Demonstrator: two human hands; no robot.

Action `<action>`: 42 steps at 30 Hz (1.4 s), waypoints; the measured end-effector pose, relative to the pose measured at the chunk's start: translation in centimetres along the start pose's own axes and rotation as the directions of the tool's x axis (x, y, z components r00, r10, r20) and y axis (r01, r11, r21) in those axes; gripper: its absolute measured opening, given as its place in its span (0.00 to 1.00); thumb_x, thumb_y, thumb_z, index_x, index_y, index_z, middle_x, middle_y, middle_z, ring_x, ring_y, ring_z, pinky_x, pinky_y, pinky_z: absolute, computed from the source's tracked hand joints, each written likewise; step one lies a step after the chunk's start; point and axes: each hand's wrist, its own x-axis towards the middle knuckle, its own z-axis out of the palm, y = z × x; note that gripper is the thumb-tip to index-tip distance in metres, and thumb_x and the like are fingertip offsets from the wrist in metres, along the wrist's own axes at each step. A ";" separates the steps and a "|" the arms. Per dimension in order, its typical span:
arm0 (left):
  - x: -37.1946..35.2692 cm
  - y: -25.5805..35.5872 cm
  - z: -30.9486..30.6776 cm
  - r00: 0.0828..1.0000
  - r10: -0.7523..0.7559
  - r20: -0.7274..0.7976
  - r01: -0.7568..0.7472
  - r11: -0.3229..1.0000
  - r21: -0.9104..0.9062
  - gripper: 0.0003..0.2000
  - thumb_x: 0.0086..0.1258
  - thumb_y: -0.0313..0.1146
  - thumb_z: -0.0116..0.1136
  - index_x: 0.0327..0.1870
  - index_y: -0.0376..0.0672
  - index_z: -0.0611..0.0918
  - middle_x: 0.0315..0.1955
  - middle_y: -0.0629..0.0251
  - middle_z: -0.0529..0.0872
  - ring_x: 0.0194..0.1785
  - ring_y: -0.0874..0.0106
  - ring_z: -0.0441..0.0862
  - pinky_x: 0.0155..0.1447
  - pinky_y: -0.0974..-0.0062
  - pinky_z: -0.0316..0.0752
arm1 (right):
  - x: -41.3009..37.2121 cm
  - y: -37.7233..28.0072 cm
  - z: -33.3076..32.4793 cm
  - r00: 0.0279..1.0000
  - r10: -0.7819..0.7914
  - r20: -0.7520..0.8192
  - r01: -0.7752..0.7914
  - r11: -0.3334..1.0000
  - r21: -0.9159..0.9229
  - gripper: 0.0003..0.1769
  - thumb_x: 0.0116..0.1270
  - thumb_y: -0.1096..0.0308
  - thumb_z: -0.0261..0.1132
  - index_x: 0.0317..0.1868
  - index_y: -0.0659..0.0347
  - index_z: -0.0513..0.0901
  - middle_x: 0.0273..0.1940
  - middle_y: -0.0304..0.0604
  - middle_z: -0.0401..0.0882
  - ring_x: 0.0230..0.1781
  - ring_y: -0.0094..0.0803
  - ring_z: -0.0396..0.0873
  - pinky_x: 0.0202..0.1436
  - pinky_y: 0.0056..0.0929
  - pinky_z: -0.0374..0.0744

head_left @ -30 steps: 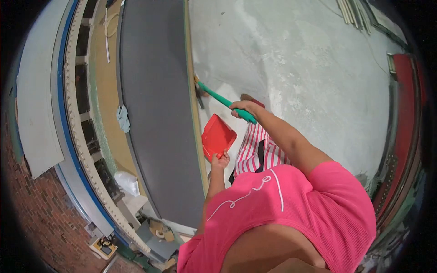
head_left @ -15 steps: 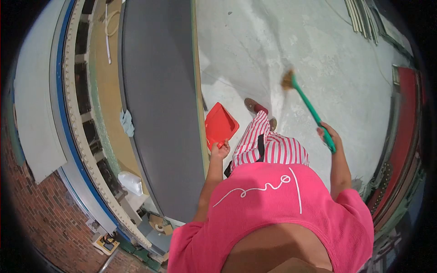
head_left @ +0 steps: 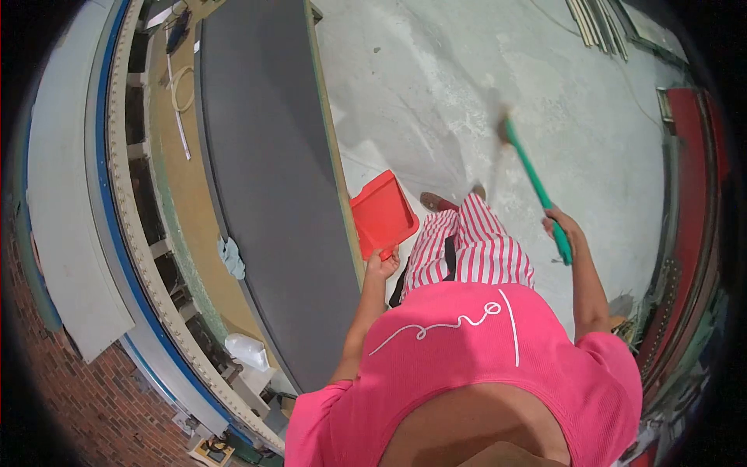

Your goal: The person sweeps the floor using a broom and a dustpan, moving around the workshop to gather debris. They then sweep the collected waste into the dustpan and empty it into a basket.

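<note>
My right hand point(head_left: 563, 226) is wrapped around the green handle of a hand brush point(head_left: 532, 177), off to the right of my legs. The brush head points away from me over the pale floor point(head_left: 420, 93), its brown bristles blurred. In my left hand point(head_left: 383, 262) is the short handle of a red dustpan point(head_left: 387, 214), fingers closed round it. The pan is held beside the edge of the long grey-topped table point(head_left: 264, 156), its open end facing away from me. My shoes show just beyond the striped trousers point(head_left: 486, 249).
A light-blue cloth point(head_left: 231, 258) hangs at the table's left edge, with a white plastic bag point(head_left: 247, 352) lower down. A red metal beam point(head_left: 692, 179) runs along the right. Long strips point(head_left: 597, 27) lie on the floor at the far right.
The brush head has swung slightly to the right and away. The dustpan has turned a little with my left hand. My feet have stepped, and the view has shifted.
</note>
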 end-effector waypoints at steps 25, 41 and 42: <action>1.1 -4.5 12.5 0.995 0.088 -0.037 -0.095 0.953 -0.289 0.19 0.51 0.34 0.41 0.42 0.33 0.68 0.31 0.57 0.77 0.28 0.71 0.73 0.33 0.76 0.67 | 15.3 -18.4 1.3 0.928 0.297 0.225 -0.315 0.948 0.047 0.14 0.54 0.62 0.58 0.27 0.65 0.68 0.19 0.41 0.70 0.13 0.22 0.69 0.11 0.14 0.68; 3.6 0.2 23.7 0.977 0.198 0.076 -0.178 0.960 -0.217 0.18 0.49 0.33 0.39 0.40 0.31 0.68 0.29 0.56 0.77 0.23 0.72 0.73 0.28 0.78 0.68 | 13.2 -24.9 -13.1 0.978 0.180 -0.105 -0.114 0.884 0.454 0.11 0.56 0.67 0.52 0.25 0.60 0.59 0.11 0.37 0.61 0.08 0.23 0.63 0.09 0.17 0.66; 3.7 0.6 24.3 0.978 0.197 0.071 -0.177 0.958 -0.225 0.18 0.49 0.33 0.39 0.40 0.31 0.68 0.29 0.56 0.77 0.23 0.72 0.73 0.28 0.78 0.68 | 13.4 -26.0 -11.0 0.977 0.186 -0.107 -0.120 0.886 0.448 0.11 0.56 0.67 0.52 0.25 0.60 0.59 0.11 0.37 0.61 0.08 0.23 0.63 0.09 0.17 0.66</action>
